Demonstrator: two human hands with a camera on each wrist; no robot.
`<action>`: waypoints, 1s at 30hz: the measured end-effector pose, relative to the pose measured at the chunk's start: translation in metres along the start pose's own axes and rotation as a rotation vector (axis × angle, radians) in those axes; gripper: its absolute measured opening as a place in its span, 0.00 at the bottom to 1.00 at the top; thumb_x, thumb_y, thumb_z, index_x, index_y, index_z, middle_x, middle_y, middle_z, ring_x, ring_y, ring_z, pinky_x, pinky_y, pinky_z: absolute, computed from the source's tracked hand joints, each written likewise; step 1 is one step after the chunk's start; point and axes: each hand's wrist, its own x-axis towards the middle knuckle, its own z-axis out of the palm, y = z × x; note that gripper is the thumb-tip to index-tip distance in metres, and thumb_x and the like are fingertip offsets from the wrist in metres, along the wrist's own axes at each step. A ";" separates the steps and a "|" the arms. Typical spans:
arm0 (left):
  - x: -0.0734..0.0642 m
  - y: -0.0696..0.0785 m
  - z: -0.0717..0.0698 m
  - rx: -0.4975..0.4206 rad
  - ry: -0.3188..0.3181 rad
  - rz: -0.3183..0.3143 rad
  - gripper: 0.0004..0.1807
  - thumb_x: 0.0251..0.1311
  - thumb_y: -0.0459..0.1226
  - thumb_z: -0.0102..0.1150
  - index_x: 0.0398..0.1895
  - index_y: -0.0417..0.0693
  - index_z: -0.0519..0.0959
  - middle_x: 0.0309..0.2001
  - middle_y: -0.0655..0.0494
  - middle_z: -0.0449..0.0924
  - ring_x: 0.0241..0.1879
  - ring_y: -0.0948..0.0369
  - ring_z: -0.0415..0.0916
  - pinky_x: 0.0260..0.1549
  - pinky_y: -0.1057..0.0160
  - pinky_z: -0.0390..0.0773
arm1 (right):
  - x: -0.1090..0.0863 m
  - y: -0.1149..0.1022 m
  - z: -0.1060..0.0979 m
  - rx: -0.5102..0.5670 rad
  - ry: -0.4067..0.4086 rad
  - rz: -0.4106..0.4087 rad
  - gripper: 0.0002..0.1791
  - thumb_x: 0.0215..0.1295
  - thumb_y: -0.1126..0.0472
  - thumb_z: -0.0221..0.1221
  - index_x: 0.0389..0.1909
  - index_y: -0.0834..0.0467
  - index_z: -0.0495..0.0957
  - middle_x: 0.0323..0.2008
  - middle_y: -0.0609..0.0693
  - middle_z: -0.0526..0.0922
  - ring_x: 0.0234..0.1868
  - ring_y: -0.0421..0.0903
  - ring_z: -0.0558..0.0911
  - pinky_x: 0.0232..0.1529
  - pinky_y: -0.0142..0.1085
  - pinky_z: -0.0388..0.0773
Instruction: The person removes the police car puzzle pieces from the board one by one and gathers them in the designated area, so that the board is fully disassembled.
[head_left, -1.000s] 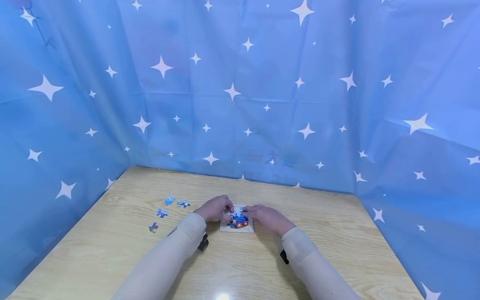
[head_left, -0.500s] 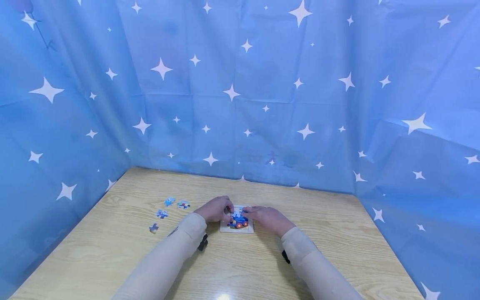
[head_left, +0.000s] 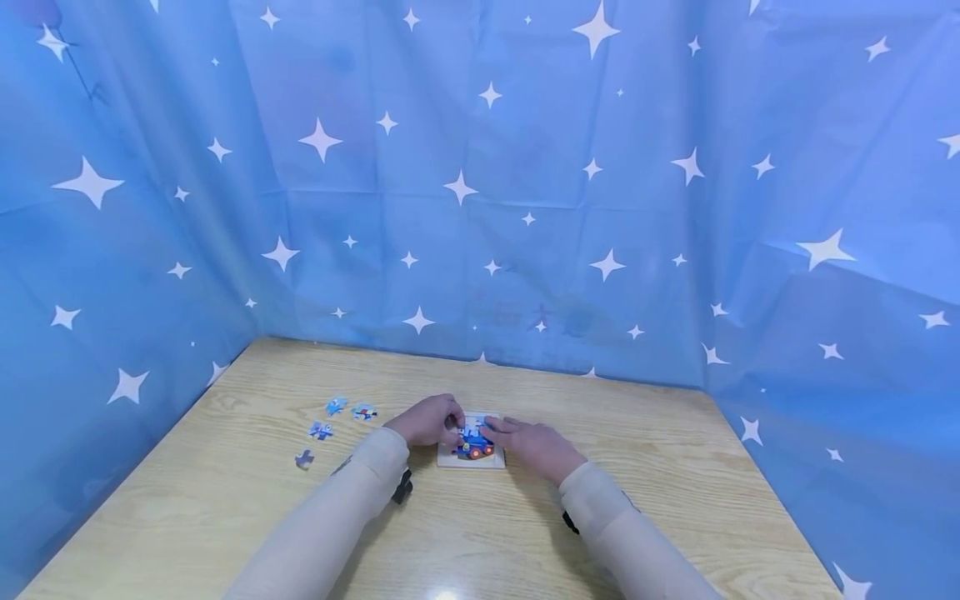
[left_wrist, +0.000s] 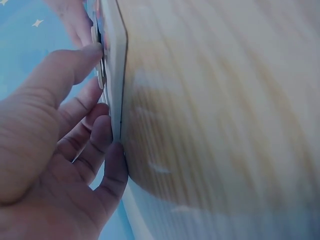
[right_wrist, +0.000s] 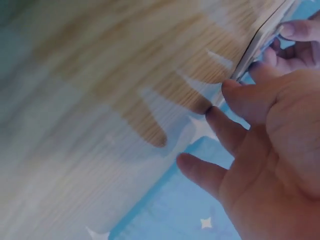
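A small jigsaw puzzle board (head_left: 471,464) with a white border lies flat on the table, showing a blue vehicle with orange wheels. At its left side, my left hand (head_left: 429,420) pinches a thin puzzle piece (left_wrist: 100,75) between thumb and index finger, over the board's surface. The other left fingers lie along the board's edge, seen in the left wrist view. From the right, my right hand (head_left: 534,445) rests on the board's upper right part with its fingers fairly straight. The fingers hide parts of the picture.
Several loose puzzle pieces (head_left: 321,430) are scattered on the wooden table (head_left: 600,500) left of the board. A blue curtain with white stars (head_left: 480,167) hangs behind and at both sides of the table.
Both hands stay at the board with hardly any movement. The head view has shifted very slightly.
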 end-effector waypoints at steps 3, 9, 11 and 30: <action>0.000 0.001 0.000 -0.015 -0.004 0.004 0.09 0.57 0.39 0.74 0.34 0.51 0.81 0.37 0.59 0.73 0.37 0.61 0.70 0.44 0.58 0.74 | 0.000 0.002 0.000 0.113 -0.046 0.044 0.33 0.76 0.73 0.49 0.77 0.47 0.63 0.78 0.46 0.59 0.74 0.53 0.65 0.62 0.46 0.74; -0.002 0.002 -0.001 -0.023 -0.009 -0.014 0.09 0.57 0.40 0.75 0.34 0.52 0.81 0.37 0.59 0.73 0.37 0.61 0.70 0.43 0.58 0.74 | 0.004 0.004 -0.002 0.302 -0.121 0.104 0.30 0.78 0.65 0.49 0.77 0.47 0.61 0.79 0.45 0.57 0.77 0.55 0.59 0.66 0.49 0.69; -0.002 0.002 0.000 -0.024 -0.013 -0.028 0.10 0.56 0.40 0.75 0.34 0.53 0.81 0.37 0.60 0.73 0.37 0.61 0.70 0.44 0.59 0.74 | 0.006 0.003 -0.003 0.333 -0.141 0.104 0.30 0.77 0.62 0.50 0.77 0.48 0.61 0.79 0.46 0.57 0.77 0.56 0.58 0.68 0.50 0.67; -0.001 -0.007 0.004 0.005 0.051 0.076 0.10 0.54 0.41 0.76 0.31 0.53 0.81 0.33 0.62 0.74 0.33 0.64 0.70 0.36 0.64 0.73 | 0.007 -0.002 -0.004 0.460 -0.140 0.180 0.35 0.73 0.63 0.52 0.79 0.47 0.58 0.79 0.50 0.54 0.78 0.58 0.54 0.69 0.51 0.65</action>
